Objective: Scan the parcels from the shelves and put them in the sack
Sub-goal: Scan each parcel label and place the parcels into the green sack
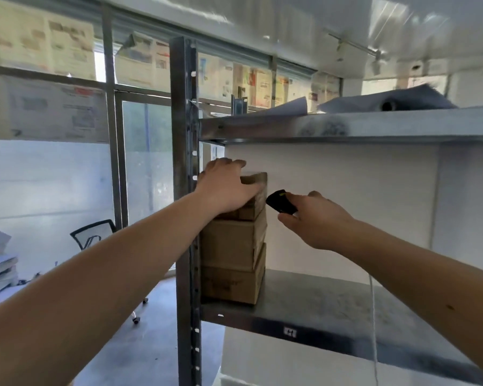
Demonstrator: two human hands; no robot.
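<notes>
left hand (226,188) grips top parcel (255,196); right hand (315,218) holds scanner (280,202).

Our left hand (226,188) covers most of the top parcel (255,190), so we cannot read any label on it. Our right hand (315,218) hides the rear of the black scanner (280,201). Print on the bottom parcel (229,282) is too blurred to read.
</notes>
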